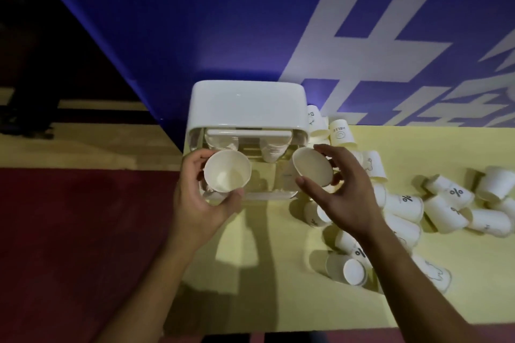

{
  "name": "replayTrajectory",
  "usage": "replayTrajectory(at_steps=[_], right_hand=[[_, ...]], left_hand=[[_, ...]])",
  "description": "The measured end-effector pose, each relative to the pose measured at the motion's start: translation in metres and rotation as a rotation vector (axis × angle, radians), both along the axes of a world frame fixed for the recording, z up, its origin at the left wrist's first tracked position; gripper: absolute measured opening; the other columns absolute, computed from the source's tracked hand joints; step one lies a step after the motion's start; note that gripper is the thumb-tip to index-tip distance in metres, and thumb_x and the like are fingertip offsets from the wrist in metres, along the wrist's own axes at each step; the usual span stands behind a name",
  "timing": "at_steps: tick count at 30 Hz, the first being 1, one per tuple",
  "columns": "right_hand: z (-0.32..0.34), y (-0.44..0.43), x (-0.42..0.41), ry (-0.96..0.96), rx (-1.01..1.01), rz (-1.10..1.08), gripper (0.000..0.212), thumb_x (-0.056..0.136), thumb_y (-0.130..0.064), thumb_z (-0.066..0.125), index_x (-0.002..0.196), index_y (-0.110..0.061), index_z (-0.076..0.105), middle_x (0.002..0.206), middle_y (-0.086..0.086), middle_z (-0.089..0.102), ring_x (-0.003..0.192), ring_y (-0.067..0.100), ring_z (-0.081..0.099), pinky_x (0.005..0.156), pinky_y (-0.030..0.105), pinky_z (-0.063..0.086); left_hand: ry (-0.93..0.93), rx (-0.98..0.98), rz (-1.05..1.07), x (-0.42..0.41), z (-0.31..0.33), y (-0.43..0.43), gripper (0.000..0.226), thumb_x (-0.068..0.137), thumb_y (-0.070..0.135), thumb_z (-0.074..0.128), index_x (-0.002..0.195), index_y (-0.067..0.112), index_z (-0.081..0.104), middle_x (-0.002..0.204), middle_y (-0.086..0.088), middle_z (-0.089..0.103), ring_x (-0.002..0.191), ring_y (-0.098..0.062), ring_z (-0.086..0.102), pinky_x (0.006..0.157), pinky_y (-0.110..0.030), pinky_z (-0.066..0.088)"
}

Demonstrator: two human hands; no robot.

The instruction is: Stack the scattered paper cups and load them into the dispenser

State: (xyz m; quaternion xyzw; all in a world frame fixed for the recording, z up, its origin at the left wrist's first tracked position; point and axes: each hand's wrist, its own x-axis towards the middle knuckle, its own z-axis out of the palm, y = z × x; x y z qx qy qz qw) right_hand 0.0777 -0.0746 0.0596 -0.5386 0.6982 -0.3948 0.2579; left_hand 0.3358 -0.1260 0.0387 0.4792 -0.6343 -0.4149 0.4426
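A white cup dispenser (246,104) with a clear front stands at the back of the yellow table (278,273); stacked cups show inside it. My left hand (199,198) grips an upright white paper cup (227,171), its mouth facing me, in front of the dispenser's left side. My right hand (344,186) holds a second paper cup (312,166) by its rim, tilted toward the left, in front of the dispenser's right side. Several scattered paper cups (446,209) lie on their sides to the right; some bear a percent sign.
A blue wall panel (195,22) with large white characters rises right behind the dispenser. The table's left edge runs just beside the dispenser, over a dark red floor (83,231). More cups (340,132) stand against the wall to the dispenser's right.
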Motion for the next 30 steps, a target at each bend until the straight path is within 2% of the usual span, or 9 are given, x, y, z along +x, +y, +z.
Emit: replayTrajectory(at_steps=[6, 13, 16, 18, 21, 22, 23, 26, 30], right_hand=[[0.0, -0.01, 0.013, -0.001, 0.015, 0.026, 0.048, 0.08, -0.046, 0.084, 0.121, -0.034, 0.062, 0.119, -0.02, 0.062, 0.107, 0.011, 0.061, 0.074, 0.042, 0.056], [-0.001, -0.014, 0.022, -0.024, 0.029, 0.038, 0.05, 0.079, -0.035, 0.087, 0.122, -0.031, 0.062, 0.119, -0.022, 0.062, 0.107, 0.009, 0.059, 0.075, 0.042, 0.055], [-0.003, -0.014, 0.024, -0.035, 0.029, 0.035, 0.051, 0.078, -0.037, 0.087, 0.122, -0.034, 0.061, 0.119, -0.024, 0.061, 0.106, 0.007, 0.059, 0.075, 0.039, 0.055], [-0.005, -0.014, 0.026, -0.046, 0.029, 0.03, 0.051, 0.079, -0.041, 0.087, 0.123, -0.032, 0.062, 0.12, -0.023, 0.062, 0.107, 0.007, 0.059, 0.075, 0.036, 0.055], [-0.009, -0.016, 0.031, -0.039, 0.013, 0.042, 0.056, 0.077, -0.049, 0.081, 0.126, -0.028, 0.062, 0.121, -0.02, 0.063, 0.111, 0.007, 0.059, 0.077, 0.026, 0.053], [-0.01, -0.016, 0.033, -0.034, 0.006, 0.051, 0.057, 0.077, -0.05, 0.08, 0.126, -0.027, 0.062, 0.121, -0.02, 0.063, 0.111, 0.007, 0.059, 0.078, 0.022, 0.051], [-0.01, -0.018, 0.035, -0.032, 0.002, 0.057, 0.058, 0.077, -0.05, 0.081, 0.126, -0.026, 0.062, 0.121, -0.02, 0.063, 0.111, 0.006, 0.059, 0.078, 0.018, 0.049], [-0.01, -0.022, 0.046, -0.038, -0.011, 0.072, 0.054, 0.078, -0.049, 0.083, 0.123, -0.028, 0.062, 0.12, -0.021, 0.062, 0.111, 0.004, 0.059, 0.076, 0.012, 0.045], [-0.01, -0.03, 0.063, -0.016, -0.036, 0.103, 0.058, 0.078, -0.05, 0.082, 0.126, -0.024, 0.062, 0.119, -0.013, 0.062, 0.11, 0.005, 0.059, 0.078, 0.023, 0.052]], left_hand=[[-0.118, 0.079, 0.114, 0.015, -0.021, -0.012, 0.075, 0.068, 0.043, 0.086, 0.134, 0.022, 0.058, 0.132, 0.007, 0.062, 0.123, -0.016, 0.06, 0.099, -0.04, 0.054], [-0.163, 0.088, 0.128, 0.013, -0.031, -0.024, 0.073, 0.071, 0.034, 0.093, 0.135, 0.023, 0.058, 0.13, 0.008, 0.061, 0.12, -0.016, 0.06, 0.096, -0.045, 0.054], [-0.196, 0.052, 0.135, 0.012, -0.034, -0.024, 0.072, 0.072, 0.025, 0.093, 0.134, 0.017, 0.058, 0.13, 0.005, 0.062, 0.119, -0.014, 0.06, 0.098, -0.04, 0.053], [-0.22, 0.026, 0.133, 0.011, -0.037, -0.025, 0.071, 0.073, 0.021, 0.093, 0.134, 0.013, 0.058, 0.13, 0.004, 0.062, 0.119, -0.011, 0.06, 0.099, -0.03, 0.051], [-0.29, 0.036, 0.118, 0.009, -0.043, -0.024, 0.07, 0.074, 0.018, 0.092, 0.134, 0.009, 0.059, 0.127, 0.007, 0.06, 0.113, 0.012, 0.052, 0.092, -0.003, 0.038], [-0.303, 0.056, 0.109, 0.009, -0.045, -0.024, 0.07, 0.074, 0.019, 0.092, 0.135, 0.011, 0.058, 0.127, 0.009, 0.059, 0.112, 0.018, 0.049, 0.088, 0.0, 0.035], [-0.308, 0.084, 0.094, 0.009, -0.047, -0.025, 0.07, 0.075, 0.022, 0.092, 0.136, 0.013, 0.058, 0.128, 0.011, 0.059, 0.111, 0.021, 0.048, 0.086, 0.002, 0.034], [-0.308, 0.149, 0.069, 0.012, -0.053, -0.026, 0.067, 0.08, 0.028, 0.088, 0.139, 0.02, 0.058, 0.134, 0.008, 0.063, 0.111, 0.012, 0.051, 0.083, 0.002, 0.035], [-0.299, 0.207, 0.069, 0.013, -0.058, -0.026, 0.07, 0.079, 0.031, 0.088, 0.141, 0.023, 0.057, 0.131, 0.016, 0.062, 0.098, 0.026, 0.052, 0.077, 0.004, 0.037]])
